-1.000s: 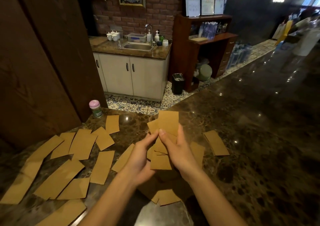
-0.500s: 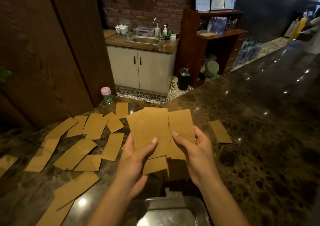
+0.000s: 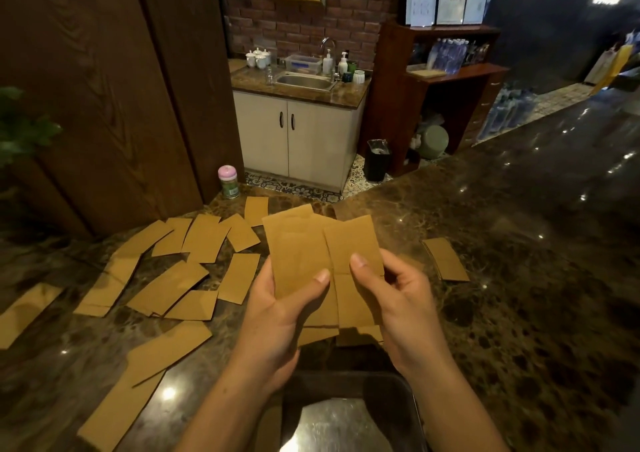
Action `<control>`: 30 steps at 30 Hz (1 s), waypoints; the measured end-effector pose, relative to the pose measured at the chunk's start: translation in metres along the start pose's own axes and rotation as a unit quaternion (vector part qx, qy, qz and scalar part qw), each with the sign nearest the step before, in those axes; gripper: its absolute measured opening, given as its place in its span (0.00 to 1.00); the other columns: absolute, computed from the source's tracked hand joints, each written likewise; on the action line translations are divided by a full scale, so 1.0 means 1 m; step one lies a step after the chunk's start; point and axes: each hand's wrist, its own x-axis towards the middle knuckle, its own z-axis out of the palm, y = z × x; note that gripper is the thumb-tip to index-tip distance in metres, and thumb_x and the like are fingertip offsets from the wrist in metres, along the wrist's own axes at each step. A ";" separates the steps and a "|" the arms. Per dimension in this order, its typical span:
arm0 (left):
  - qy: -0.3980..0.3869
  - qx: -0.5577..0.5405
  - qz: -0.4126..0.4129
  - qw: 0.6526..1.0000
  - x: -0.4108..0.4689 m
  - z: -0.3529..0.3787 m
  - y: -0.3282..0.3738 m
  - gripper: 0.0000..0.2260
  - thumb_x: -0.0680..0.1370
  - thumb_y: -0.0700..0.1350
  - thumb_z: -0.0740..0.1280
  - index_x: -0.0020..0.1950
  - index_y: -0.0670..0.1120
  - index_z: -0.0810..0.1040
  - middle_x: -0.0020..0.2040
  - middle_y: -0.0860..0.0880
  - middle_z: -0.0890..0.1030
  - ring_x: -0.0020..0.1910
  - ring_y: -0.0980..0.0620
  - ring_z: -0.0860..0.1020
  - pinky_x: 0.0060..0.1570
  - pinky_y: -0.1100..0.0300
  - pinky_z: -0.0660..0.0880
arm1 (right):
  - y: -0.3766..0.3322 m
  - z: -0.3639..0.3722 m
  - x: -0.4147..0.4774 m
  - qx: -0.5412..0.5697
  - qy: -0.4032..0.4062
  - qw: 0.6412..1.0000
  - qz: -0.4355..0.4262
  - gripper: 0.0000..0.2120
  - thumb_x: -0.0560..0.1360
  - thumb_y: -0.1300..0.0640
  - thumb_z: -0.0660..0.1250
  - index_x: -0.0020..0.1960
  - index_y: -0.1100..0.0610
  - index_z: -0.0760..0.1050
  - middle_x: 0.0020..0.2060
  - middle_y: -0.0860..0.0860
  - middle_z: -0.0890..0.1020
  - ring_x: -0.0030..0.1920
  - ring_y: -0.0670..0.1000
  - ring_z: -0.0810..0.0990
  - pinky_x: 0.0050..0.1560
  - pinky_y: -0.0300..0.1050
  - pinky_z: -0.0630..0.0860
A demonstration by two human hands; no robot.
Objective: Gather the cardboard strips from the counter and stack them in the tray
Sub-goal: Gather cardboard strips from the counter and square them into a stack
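Brown cardboard strips (image 3: 301, 254) are up in both hands, held above the worktop (image 3: 519, 278) and just beyond the tray (image 3: 414, 403) at the bottom of my view. My left hand (image 3: 277, 320) pinches one fan of them, thumb flat on the front and fingers curled behind. My right hand (image 3: 405, 313) pinches a second fan the same way, and the two fans meet edge to edge. A second ago both hands were closed on one tighter clump; since then it has opened into these two side-by-side fans, and the hold has changed little over the last half second.

Loose strips (image 3: 166, 289) lie scattered on the worktop to the left, in the same overlapping spread as before. A small stack (image 3: 446, 259) sits apart on the right, unmoved. A jar (image 3: 228, 181) with a pink lid stands at the far edge. Inside the tray I see bare metal; whether any strip lies in it I cannot tell.
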 end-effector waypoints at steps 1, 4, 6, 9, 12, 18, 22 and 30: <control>0.001 0.007 0.003 1.000 0.000 0.000 -0.001 0.21 0.74 0.36 0.72 0.65 0.48 0.77 0.56 0.44 0.86 0.56 0.44 0.84 0.53 0.49 0.82 | -0.001 0.000 -0.001 0.000 -0.008 1.000 -0.001 0.11 0.81 0.60 0.68 0.61 0.56 0.84 0.53 0.56 0.89 0.55 0.57 0.88 0.51 0.50 0.85; 0.006 0.015 0.008 1.000 -0.003 -0.001 -0.002 0.20 0.74 0.37 0.72 0.65 0.47 0.77 0.56 0.44 0.86 0.55 0.45 0.85 0.50 0.53 0.83 | -0.001 0.000 -0.004 -0.003 0.001 1.000 -0.005 0.11 0.81 0.61 0.68 0.61 0.55 0.84 0.53 0.56 0.89 0.54 0.57 0.88 0.52 0.53 0.85; 0.002 0.018 0.006 1.000 -0.004 -0.001 -0.003 0.19 0.74 0.38 0.73 0.64 0.48 0.78 0.55 0.45 0.86 0.54 0.46 0.85 0.49 0.54 0.83 | -0.001 -0.001 -0.005 0.007 0.028 1.000 -0.004 0.11 0.81 0.60 0.69 0.61 0.55 0.83 0.53 0.56 0.89 0.54 0.58 0.88 0.54 0.57 0.85; -0.009 0.025 0.000 1.000 -0.007 -0.002 -0.004 0.20 0.73 0.37 0.73 0.64 0.47 0.77 0.54 0.45 0.86 0.54 0.46 0.85 0.47 0.57 0.83 | -0.003 0.000 -0.005 0.020 0.067 0.997 -0.014 0.10 0.81 0.60 0.68 0.61 0.56 0.83 0.51 0.57 0.89 0.53 0.58 0.88 0.54 0.56 0.85; -0.012 0.032 0.000 0.999 -0.010 -0.002 -0.006 0.22 0.71 0.37 0.74 0.63 0.48 0.77 0.54 0.46 0.86 0.54 0.47 0.85 0.47 0.58 0.82 | -0.005 0.000 -0.005 0.025 0.082 0.996 -0.021 0.10 0.82 0.59 0.68 0.61 0.56 0.82 0.51 0.56 0.89 0.53 0.57 0.89 0.53 0.55 0.86; 0.001 0.005 0.018 1.000 -0.010 -0.001 -0.005 0.23 0.71 0.35 0.73 0.64 0.49 0.77 0.54 0.46 0.87 0.53 0.47 0.86 0.45 0.57 0.83 | -0.010 -0.004 -0.007 0.005 0.004 1.000 0.004 0.10 0.82 0.60 0.68 0.61 0.56 0.83 0.51 0.56 0.89 0.51 0.56 0.89 0.49 0.50 0.86; 0.038 0.009 0.053 0.998 -0.010 0.004 -0.005 0.25 0.67 0.36 0.75 0.63 0.50 0.77 0.52 0.48 0.87 0.51 0.48 0.86 0.43 0.58 0.83 | -0.008 -0.004 -0.010 -0.019 0.022 0.999 -0.022 0.09 0.81 0.61 0.68 0.59 0.53 0.83 0.49 0.54 0.90 0.49 0.54 0.90 0.45 0.48 0.87; 0.087 0.043 0.084 0.992 -0.005 0.001 -0.009 0.21 0.73 0.36 0.74 0.63 0.51 0.76 0.53 0.51 0.86 0.52 0.49 0.85 0.48 0.47 0.84 | -0.001 -0.004 -0.011 -0.102 0.072 0.989 -0.079 0.08 0.81 0.58 0.70 0.58 0.49 0.83 0.49 0.48 0.90 0.50 0.50 0.89 0.48 0.51 0.87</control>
